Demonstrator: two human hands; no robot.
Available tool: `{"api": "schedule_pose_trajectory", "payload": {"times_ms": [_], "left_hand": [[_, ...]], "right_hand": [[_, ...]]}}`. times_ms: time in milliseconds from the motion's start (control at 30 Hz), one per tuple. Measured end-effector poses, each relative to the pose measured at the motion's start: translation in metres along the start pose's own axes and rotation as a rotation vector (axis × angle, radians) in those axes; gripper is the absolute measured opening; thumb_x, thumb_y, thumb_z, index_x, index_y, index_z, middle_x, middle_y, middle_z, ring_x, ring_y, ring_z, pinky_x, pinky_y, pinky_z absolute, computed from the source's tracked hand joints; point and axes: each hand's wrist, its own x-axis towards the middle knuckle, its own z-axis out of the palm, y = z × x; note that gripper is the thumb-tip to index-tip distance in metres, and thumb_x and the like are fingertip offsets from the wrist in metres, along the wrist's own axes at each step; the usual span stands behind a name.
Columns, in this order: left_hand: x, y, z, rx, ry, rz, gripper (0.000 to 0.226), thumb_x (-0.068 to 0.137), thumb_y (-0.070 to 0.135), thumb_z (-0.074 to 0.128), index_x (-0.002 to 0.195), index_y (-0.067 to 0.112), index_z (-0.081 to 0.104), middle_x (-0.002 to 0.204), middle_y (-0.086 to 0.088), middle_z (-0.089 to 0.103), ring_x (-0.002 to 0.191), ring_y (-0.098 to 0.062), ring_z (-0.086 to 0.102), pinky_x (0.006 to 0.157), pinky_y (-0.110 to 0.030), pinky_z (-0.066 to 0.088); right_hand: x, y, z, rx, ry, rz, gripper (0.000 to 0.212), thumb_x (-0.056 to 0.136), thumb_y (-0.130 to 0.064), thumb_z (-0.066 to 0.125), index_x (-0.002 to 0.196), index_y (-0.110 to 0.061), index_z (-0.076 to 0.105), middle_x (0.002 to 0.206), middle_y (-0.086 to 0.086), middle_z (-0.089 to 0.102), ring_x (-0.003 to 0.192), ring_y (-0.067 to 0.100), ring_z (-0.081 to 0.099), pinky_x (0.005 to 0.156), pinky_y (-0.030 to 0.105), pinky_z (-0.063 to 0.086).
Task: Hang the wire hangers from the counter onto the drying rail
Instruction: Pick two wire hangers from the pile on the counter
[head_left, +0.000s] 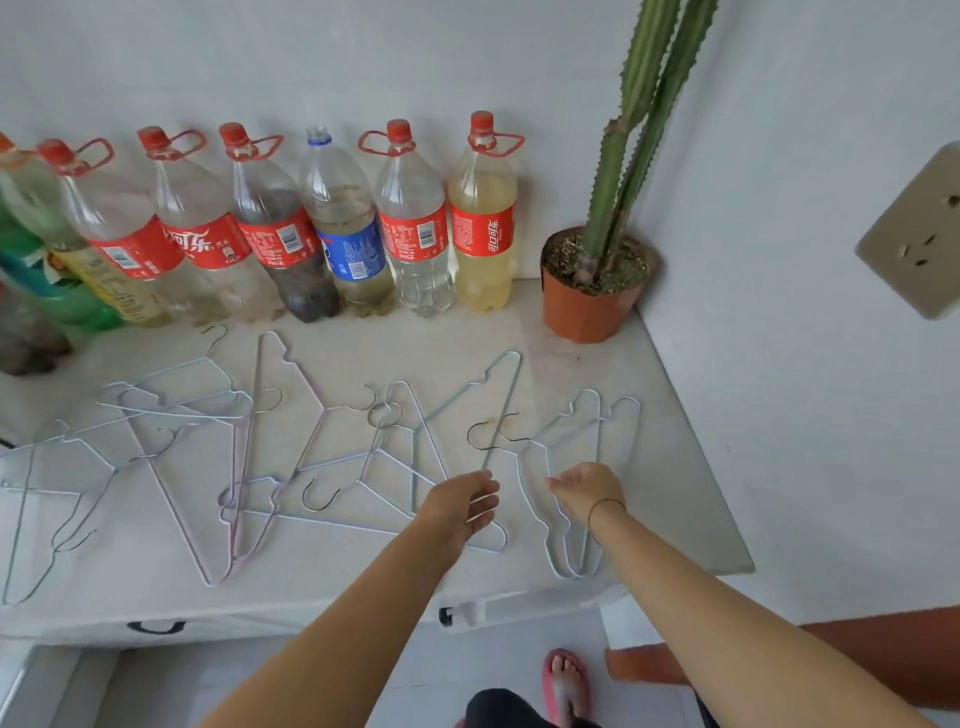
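The wire hangers lie spread over the counter, in front of the cactus pot and away to its left, many overlapping with their hooks crossed. Both hands hover over the ones nearest the pot: the left hand with fingers loosely spread, the right hand with fingers stretched out, neither gripping anything. The rail is out of view. Lifting one hanger could snag a neighbour's hook and drag others off the counter's front edge.
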Motion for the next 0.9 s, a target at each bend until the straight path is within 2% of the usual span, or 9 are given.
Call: {"api": "schedule_pose_trajectory", "payload": {"times_ms": [100, 167, 267, 433, 533, 600, 667, 767, 900], "left_hand": [[0.010, 0.002, 0.004, -0.013, 0.018, -0.022, 0.007, 0.088, 0.013, 0.059, 0.089, 0.008, 0.063, 0.084, -0.006, 0.065, 0.074, -0.018, 0.060, 0.065, -0.027, 0.048], [0.015, 0.001, 0.005, -0.020, 0.024, -0.036, 0.009, 0.088, 0.014, 0.059, 0.093, 0.007, 0.063, 0.084, -0.007, 0.065, 0.074, -0.018, 0.060, 0.065, -0.027, 0.049], [0.019, -0.002, 0.006, -0.026, 0.036, -0.051, 0.012, 0.089, 0.013, 0.059, 0.097, 0.005, 0.064, 0.085, -0.008, 0.065, 0.074, -0.019, 0.060, 0.068, -0.027, 0.050], [0.027, -0.004, 0.010, -0.025, 0.037, -0.069, 0.015, 0.089, 0.014, 0.059, 0.098, 0.004, 0.065, 0.088, -0.008, 0.067, 0.077, -0.019, 0.062, 0.067, -0.028, 0.050], [0.031, -0.005, 0.017, -0.019, 0.030, -0.087, 0.018, 0.089, 0.014, 0.060, 0.102, 0.003, 0.063, 0.091, -0.009, 0.066, 0.080, -0.021, 0.062, 0.067, -0.028, 0.051], [0.033, -0.006, 0.023, -0.011, 0.031, -0.105, 0.016, 0.089, 0.014, 0.059, 0.101, 0.003, 0.063, 0.095, -0.011, 0.065, 0.082, -0.023, 0.062, 0.067, -0.030, 0.051], [0.034, -0.007, 0.029, -0.012, 0.032, -0.123, 0.011, 0.089, 0.013, 0.059, 0.094, 0.005, 0.063, 0.096, -0.011, 0.063, 0.082, -0.024, 0.061, 0.068, -0.030, 0.051], [0.036, -0.008, 0.036, -0.021, 0.031, -0.144, 0.008, 0.090, 0.013, 0.059, 0.092, 0.006, 0.062, 0.093, -0.011, 0.063, 0.077, -0.024, 0.060, 0.066, -0.030, 0.050], [0.037, -0.010, 0.040, -0.021, 0.003, -0.186, 0.011, 0.091, 0.017, 0.056, 0.086, 0.007, 0.058, 0.085, -0.011, 0.063, 0.069, -0.020, 0.058, 0.062, -0.027, 0.046]], "right_hand": [[0.009, -0.005, 0.002, -0.065, -0.009, 0.034, 0.031, 0.074, -0.037, 0.065, 0.058, -0.013, 0.057, 0.063, 0.009, 0.062, 0.068, 0.028, 0.063, 0.067, 0.031, 0.051], [0.014, -0.007, 0.002, -0.095, -0.015, 0.038, 0.026, 0.075, -0.038, 0.066, 0.070, -0.012, 0.068, 0.073, 0.010, 0.069, 0.076, 0.028, 0.066, 0.066, 0.028, 0.049], [0.019, -0.009, 0.003, -0.136, 0.008, 0.034, 0.023, 0.077, -0.034, 0.065, 0.082, -0.013, 0.073, 0.084, 0.006, 0.072, 0.081, 0.026, 0.066, 0.065, 0.024, 0.046], [0.022, -0.008, 0.002, -0.165, 0.017, 0.002, 0.021, 0.075, -0.022, 0.063, 0.079, -0.003, 0.071, 0.083, 0.014, 0.072, 0.085, 0.030, 0.067, 0.071, 0.032, 0.054], [0.021, -0.004, -0.006, -0.027, -0.003, -0.027, 0.017, 0.076, -0.022, 0.065, 0.061, -0.015, 0.061, 0.068, 0.004, 0.064, 0.072, 0.026, 0.064, 0.063, 0.025, 0.045], [0.020, 0.001, -0.011, 0.144, -0.019, -0.042, 0.015, 0.076, -0.020, 0.068, 0.063, -0.019, 0.060, 0.065, 0.000, 0.060, 0.064, 0.018, 0.057, 0.065, 0.025, 0.044], [0.019, 0.009, -0.014, 0.311, -0.061, -0.038, 0.013, 0.076, -0.017, 0.069, 0.066, -0.014, 0.061, 0.060, 0.002, 0.059, 0.057, 0.017, 0.052, 0.064, 0.028, 0.043], [0.017, 0.017, -0.016, 0.465, -0.150, 0.012, 0.010, 0.078, -0.013, 0.068, 0.073, -0.009, 0.062, 0.069, 0.013, 0.062, 0.066, 0.023, 0.056, 0.062, 0.030, 0.047], [0.013, 0.021, -0.019, 0.555, -0.221, 0.032, 0.006, 0.084, -0.011, 0.063, 0.083, -0.006, 0.060, 0.086, 0.013, 0.066, 0.080, 0.022, 0.065, 0.070, 0.026, 0.052]]}}
